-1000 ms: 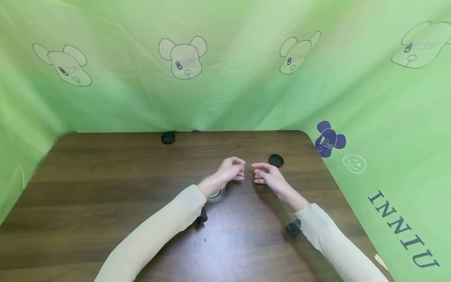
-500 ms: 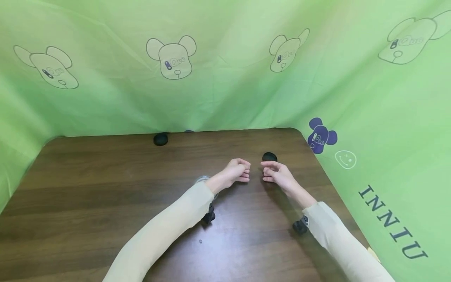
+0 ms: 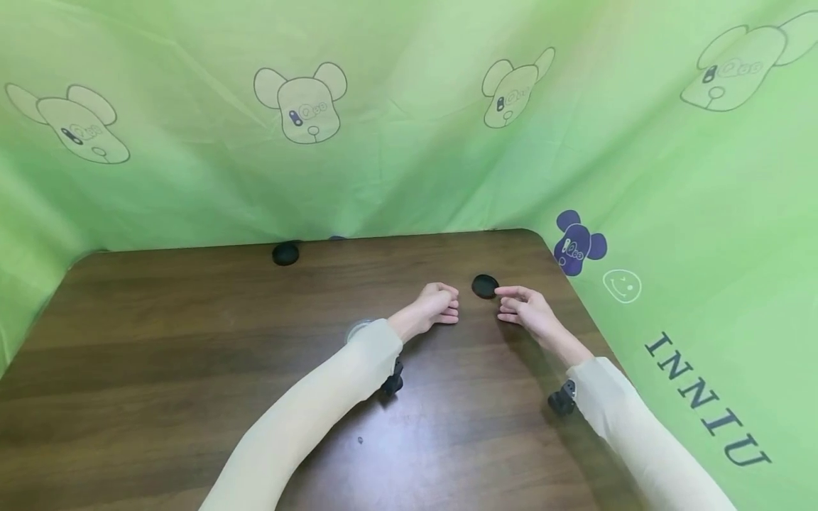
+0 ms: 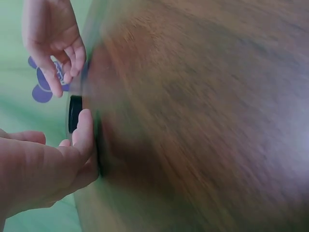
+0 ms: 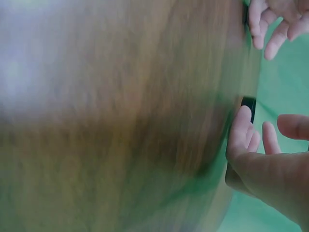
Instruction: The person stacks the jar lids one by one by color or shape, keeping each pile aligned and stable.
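Observation:
A shallow black round lid lies on the wooden table toward the back right. Just right of it is my right hand, its forefinger tip at the lid's edge and its fingers loosely bent around nothing. My left hand hovers to the lid's left, fingers loosely curled with nothing between them. Both hands also show in the left wrist view, where the lid stands out dark past the left fingertips. Under the left forearm a clear round glass-like piece is mostly hidden.
A second black round lid lies at the table's back edge, left of centre. One tiny speck sits near the front of the table. Green printed cloth hangs behind and along the sides.
The right hand has moved right, from the lid's near left side to its right, widening the gap between the hands. The head view has turned slightly right; the left hand stays loosely curled.

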Demonstrator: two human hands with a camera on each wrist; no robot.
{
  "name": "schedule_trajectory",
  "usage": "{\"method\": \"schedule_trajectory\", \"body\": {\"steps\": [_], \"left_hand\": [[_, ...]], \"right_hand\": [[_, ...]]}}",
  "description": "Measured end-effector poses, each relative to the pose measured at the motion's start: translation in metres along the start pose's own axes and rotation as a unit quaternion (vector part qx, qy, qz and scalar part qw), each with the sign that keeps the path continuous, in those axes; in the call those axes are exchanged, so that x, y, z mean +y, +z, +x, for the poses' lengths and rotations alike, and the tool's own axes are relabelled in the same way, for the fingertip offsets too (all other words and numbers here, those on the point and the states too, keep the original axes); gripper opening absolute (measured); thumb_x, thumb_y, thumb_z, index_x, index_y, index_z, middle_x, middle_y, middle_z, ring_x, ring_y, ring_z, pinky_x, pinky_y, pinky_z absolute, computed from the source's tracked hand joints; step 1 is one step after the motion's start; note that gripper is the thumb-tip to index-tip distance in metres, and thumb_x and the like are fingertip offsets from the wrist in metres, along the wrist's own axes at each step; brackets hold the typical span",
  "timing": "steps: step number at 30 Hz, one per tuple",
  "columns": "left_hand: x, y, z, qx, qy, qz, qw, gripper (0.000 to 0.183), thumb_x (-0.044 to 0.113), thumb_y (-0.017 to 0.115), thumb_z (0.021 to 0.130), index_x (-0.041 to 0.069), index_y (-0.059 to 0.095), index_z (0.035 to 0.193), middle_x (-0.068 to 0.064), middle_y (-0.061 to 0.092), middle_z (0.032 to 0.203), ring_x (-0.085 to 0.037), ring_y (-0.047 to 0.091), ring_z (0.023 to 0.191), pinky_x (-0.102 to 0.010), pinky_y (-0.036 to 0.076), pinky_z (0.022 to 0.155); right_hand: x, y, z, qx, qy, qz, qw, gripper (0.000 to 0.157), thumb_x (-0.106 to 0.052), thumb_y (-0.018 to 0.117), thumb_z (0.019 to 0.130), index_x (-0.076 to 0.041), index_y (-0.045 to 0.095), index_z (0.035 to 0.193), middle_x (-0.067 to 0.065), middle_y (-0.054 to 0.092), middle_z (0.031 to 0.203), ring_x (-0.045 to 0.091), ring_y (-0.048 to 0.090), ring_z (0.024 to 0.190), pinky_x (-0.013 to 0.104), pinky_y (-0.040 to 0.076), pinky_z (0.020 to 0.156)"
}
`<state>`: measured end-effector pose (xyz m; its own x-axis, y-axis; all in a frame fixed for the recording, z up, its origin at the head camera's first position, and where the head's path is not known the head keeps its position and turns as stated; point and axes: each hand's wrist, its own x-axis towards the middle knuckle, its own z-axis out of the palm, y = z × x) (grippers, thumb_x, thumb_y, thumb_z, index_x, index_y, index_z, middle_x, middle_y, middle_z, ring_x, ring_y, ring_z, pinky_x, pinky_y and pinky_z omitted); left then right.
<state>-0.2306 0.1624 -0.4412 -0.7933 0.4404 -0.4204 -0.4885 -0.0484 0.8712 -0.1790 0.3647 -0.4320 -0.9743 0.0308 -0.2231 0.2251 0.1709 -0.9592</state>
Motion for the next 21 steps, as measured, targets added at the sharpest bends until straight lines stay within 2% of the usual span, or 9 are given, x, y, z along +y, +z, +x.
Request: {"method": "schedule_trajectory", "body": {"steps": [4, 9, 16, 21], "left_hand": [[0.001, 0.009, 0.004, -0.003, 0.010, 0.006, 0.9999, 0.036, -0.006, 0.037, 0.092, -0.010, 0.049, 0.126, -0.014, 0.054, 0.093, -0.018, 0.050, 0.068, -0.038, 0.055, 0.081], [-0.003, 0.019, 0.011, 0.018, 0.027, -0.001, 0.9995, 0.039, -0.009, 0.039, 0.089, -0.011, 0.048, 0.126, -0.017, 0.057, 0.096, -0.019, 0.052, 0.070, -0.037, 0.056, 0.079], [-0.006, 0.025, 0.019, 0.044, 0.055, 0.007, 0.9975, 0.039, -0.014, 0.042, 0.090, -0.009, 0.048, 0.128, -0.027, 0.059, 0.110, -0.021, 0.056, 0.075, -0.037, 0.055, 0.082], [-0.004, 0.030, 0.023, 0.053, 0.068, 0.017, 0.9962, 0.037, -0.014, 0.042, 0.089, -0.009, 0.052, 0.124, -0.021, 0.059, 0.107, -0.021, 0.057, 0.083, -0.035, 0.055, 0.083]], "right_hand": [[0.000, -0.007, 0.007, -0.001, 0.012, 0.011, 1.000, 0.041, 0.003, 0.039, 0.099, 0.020, 0.033, 0.136, 0.013, 0.045, 0.109, 0.009, 0.051, 0.080, 0.024, 0.053, 0.082], [0.000, -0.012, 0.013, -0.002, 0.023, 0.031, 0.999, 0.043, 0.004, 0.036, 0.099, 0.020, 0.030, 0.138, 0.012, 0.047, 0.105, 0.008, 0.052, 0.079, 0.024, 0.053, 0.083], [0.001, -0.019, 0.021, -0.004, 0.026, 0.044, 0.999, 0.043, 0.008, 0.030, 0.098, 0.020, 0.030, 0.138, 0.010, 0.047, 0.099, 0.008, 0.051, 0.077, 0.025, 0.053, 0.083], [0.001, -0.024, 0.026, -0.024, 0.029, 0.048, 0.998, 0.043, 0.008, 0.026, 0.098, 0.020, 0.027, 0.139, 0.015, 0.045, 0.107, 0.010, 0.051, 0.082, 0.027, 0.052, 0.087]]}}
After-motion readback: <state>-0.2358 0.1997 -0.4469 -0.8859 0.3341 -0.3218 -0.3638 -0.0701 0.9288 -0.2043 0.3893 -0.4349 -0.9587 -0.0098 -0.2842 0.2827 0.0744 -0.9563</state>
